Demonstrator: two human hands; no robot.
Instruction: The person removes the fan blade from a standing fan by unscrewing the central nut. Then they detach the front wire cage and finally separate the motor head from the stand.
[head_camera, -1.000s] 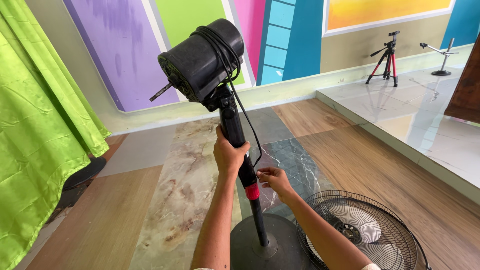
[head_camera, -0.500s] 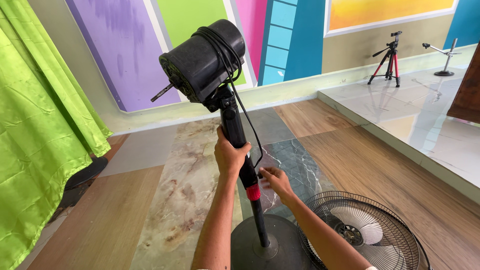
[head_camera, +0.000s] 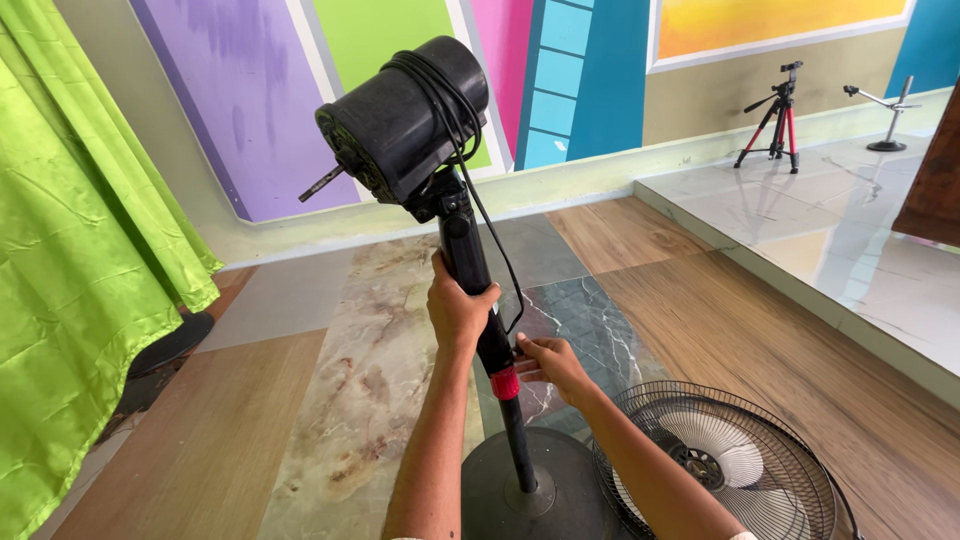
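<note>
A black pedestal fan without its blades stands in front of me: a motor head (head_camera: 400, 120) with a bare shaft and a cord wound around it, on a black pole (head_camera: 468, 250). My left hand (head_camera: 458, 308) grips the pole's upper tube. My right hand (head_camera: 545, 362) pinches the red height-adjustment collar (head_camera: 506, 383) just below. The pole rises from a round black base (head_camera: 500, 495) on the floor.
A wire fan guard with white blades (head_camera: 715, 465) lies on the floor to the right of the base. A green curtain (head_camera: 80, 260) hangs at left. A raised glossy platform at right carries a red tripod (head_camera: 772, 125) and a small stand (head_camera: 885, 115). A painted wall is behind.
Almost nothing differs. Both hands keep their hold on the pole and collar; the view has drifted very slightly.
</note>
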